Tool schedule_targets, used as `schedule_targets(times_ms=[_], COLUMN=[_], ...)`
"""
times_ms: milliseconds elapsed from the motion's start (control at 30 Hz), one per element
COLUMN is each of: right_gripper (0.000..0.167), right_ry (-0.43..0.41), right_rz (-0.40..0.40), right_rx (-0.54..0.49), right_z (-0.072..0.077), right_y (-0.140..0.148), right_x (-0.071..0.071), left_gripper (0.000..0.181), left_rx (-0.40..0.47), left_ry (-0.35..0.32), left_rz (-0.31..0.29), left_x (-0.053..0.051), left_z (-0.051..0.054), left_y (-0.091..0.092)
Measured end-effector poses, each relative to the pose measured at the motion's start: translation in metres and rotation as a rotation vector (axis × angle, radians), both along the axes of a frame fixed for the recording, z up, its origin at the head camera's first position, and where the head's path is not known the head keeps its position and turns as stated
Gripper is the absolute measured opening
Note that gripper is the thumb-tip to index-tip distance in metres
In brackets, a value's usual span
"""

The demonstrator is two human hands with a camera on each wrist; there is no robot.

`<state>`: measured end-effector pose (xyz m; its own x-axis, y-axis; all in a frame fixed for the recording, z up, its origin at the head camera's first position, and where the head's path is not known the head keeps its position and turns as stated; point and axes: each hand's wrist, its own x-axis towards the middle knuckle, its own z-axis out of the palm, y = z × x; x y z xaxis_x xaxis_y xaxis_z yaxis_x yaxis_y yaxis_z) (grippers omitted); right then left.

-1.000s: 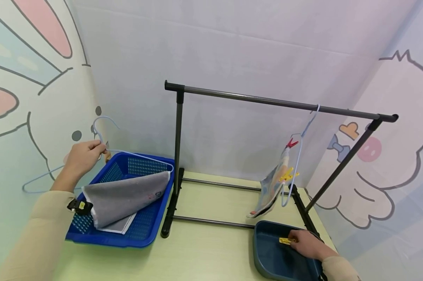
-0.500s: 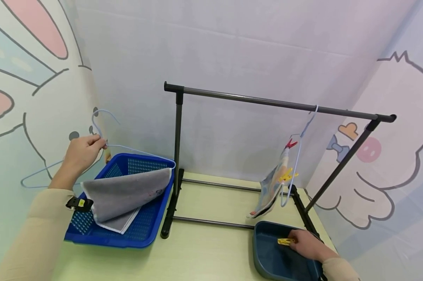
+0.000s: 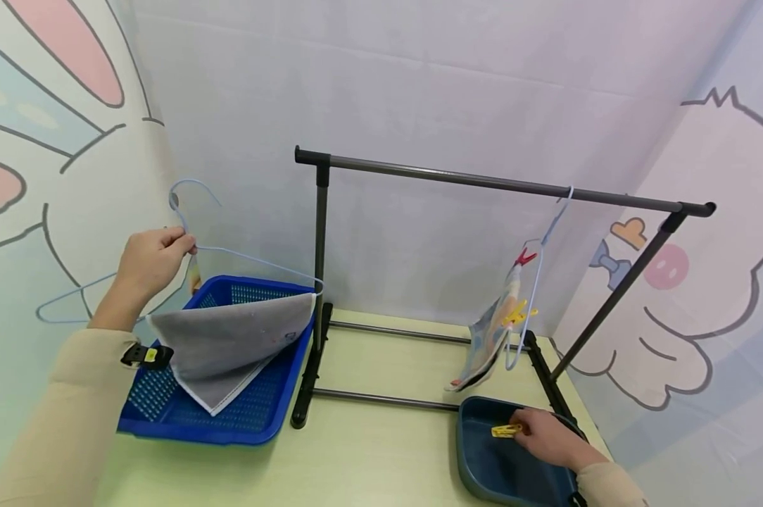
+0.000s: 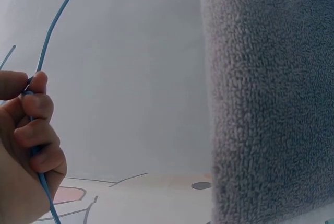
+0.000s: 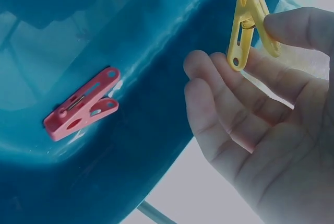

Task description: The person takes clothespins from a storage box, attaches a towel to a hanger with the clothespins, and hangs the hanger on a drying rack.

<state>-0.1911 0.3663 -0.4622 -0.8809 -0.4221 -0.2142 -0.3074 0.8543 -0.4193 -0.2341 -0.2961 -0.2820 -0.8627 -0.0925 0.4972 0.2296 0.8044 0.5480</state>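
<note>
My left hand (image 3: pixel 153 264) grips a light blue wire hanger (image 3: pixel 255 258) just below its hook, at the left. A grey towel (image 3: pixel 229 345) hangs over the hanger's lower bar, its bottom corner above a blue basket (image 3: pixel 261 431). In the left wrist view the fingers curl round the hanger wire (image 4: pixel 52 28), and the towel (image 4: pixel 271 98) fills the right side. At the lower right, my right hand (image 3: pixel 549 438) pinches a yellow clothespin (image 3: pixel 505 431) over a dark teal bin (image 3: pixel 473 465). The right wrist view shows a red clothespin (image 5: pixel 83 104) lying in that bin.
A dark metal rack (image 3: pixel 445 174) stands behind, its left post beside the basket. On its right end hangs another blue hanger (image 3: pixel 533 289) with a patterned cloth (image 3: pixel 489 338) held by red and yellow clothespins. Printed curtains surround the pale table (image 3: pixel 369 458).
My left hand has risen, lifting the hanger and the towel higher from the basket. The right hand has shifted slightly left with the yellow clothespin.
</note>
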Motion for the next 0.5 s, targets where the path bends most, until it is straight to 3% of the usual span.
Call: schedule_targets(times_ms=[200, 500], right_gripper=[0.011, 0.010], right_ry=[-0.028, 0.009], right_rz=[0.025, 0.067], right_rx=[-0.047, -0.040], right_z=[-0.002, -0.003], right_y=[-0.004, -0.015], right_x=[0.002, 0.003], left_gripper=[0.042, 0.042], left_rx=[0.004, -0.002], left_ry=[0.003, 0.028], left_rz=[0.006, 0.001], left_x=[0.002, 0.005], left_z=[0.009, 0.021], left_y=[0.005, 0.012])
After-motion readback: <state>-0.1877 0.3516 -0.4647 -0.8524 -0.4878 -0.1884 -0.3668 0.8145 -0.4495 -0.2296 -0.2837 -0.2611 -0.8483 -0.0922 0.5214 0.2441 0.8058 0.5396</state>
